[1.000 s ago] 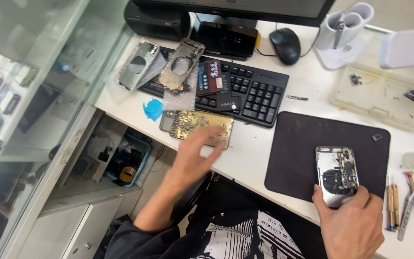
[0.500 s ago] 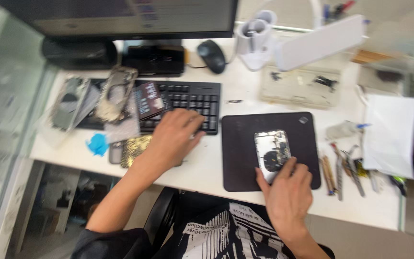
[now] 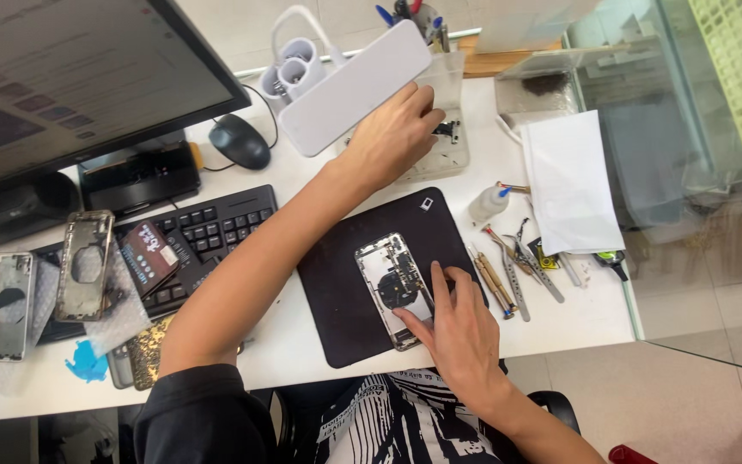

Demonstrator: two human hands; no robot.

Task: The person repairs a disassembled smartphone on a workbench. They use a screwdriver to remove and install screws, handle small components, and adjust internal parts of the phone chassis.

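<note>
At lower centre, the right hand [image 3: 464, 333] is pressing spread fingers on the opened phone [image 3: 395, 288], which is lying on the black mat [image 3: 337, 283]. In the upper middle, the left hand [image 3: 392, 137] is reaching into the clear parts tray [image 3: 450, 150], fingers curled loosely together, beside the white lamp head [image 3: 349, 86].

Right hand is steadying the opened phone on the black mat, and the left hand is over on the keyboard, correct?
Not quite. The right hand does rest on the opened phone on the black mat, but the head view shows the left hand reaching into the clear plastic parts tray at the back of the desk, not on the keyboard.
</note>
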